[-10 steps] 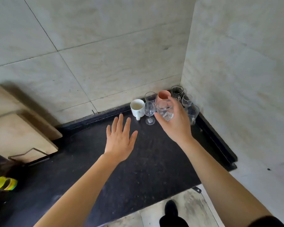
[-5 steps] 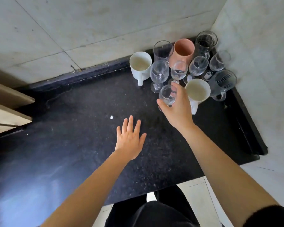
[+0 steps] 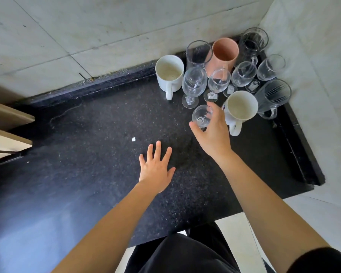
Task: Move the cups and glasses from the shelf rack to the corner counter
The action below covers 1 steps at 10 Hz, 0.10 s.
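Holding empty wine glass (image 3: pixel 202 116), right hand (image 3: pixel 212 133), white mugs (image 3: pixel 241 107) empty

**No legible text**

No words, numbers or brand names can be read. A small red and blue mark is seen on the side of the near white mug (image 3: pixel 241 107), but it is partly hidden and too small to be made out.
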Tool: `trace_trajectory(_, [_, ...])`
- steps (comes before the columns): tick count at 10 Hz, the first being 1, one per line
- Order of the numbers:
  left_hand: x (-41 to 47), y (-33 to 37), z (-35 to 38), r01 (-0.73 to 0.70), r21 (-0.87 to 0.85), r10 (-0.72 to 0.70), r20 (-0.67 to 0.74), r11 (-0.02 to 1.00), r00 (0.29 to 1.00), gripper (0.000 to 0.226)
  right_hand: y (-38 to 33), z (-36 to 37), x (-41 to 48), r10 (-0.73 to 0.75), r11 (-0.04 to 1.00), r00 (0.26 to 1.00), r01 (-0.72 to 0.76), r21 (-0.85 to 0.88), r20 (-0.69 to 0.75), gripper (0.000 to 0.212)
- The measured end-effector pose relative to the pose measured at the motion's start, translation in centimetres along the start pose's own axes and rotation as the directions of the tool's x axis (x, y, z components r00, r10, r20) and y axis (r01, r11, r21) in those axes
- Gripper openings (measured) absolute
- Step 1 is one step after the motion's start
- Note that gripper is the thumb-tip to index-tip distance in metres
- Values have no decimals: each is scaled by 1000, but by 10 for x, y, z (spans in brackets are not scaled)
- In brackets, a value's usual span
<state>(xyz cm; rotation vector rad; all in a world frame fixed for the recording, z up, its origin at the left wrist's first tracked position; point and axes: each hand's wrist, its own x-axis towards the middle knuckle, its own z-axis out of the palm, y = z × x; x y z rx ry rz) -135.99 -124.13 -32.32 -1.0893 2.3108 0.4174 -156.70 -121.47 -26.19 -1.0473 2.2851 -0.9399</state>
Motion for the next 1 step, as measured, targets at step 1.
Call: trace_trajectory(1, [-3, -1, -8, -27, 4, 26, 47, 1000, 999, 72, -7, -6, -4, 25, 999, 998, -23, -39, 50, 93])
